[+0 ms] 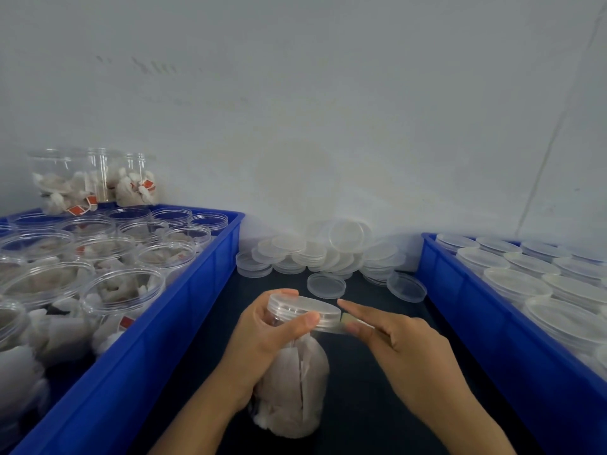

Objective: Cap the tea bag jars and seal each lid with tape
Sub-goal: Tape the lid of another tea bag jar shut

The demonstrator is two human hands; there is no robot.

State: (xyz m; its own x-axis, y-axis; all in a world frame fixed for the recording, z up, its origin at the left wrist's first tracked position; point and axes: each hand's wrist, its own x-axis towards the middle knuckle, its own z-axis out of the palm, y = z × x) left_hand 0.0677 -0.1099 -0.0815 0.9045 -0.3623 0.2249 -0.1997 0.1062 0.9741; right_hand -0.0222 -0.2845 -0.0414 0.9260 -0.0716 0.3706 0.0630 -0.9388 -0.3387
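A clear jar point(292, 382) full of white tea bags stands between the two bins, with a clear lid point(307, 308) on top. My left hand point(262, 336) grips the jar just under the lid, thumb across the lid's rim. My right hand point(400, 343) is at the lid's right side, forefinger stretched along the rim. Its thumb and fingers pinch a strip of clear tape point(353, 321) that runs onto the rim. The roll is hidden.
A blue bin point(184, 310) on the left holds several open jars of tea bags, with two more jars point(95, 178) stacked behind. A blue bin point(466, 307) on the right holds several capped jars. Loose lids point(328, 254) are piled against the wall.
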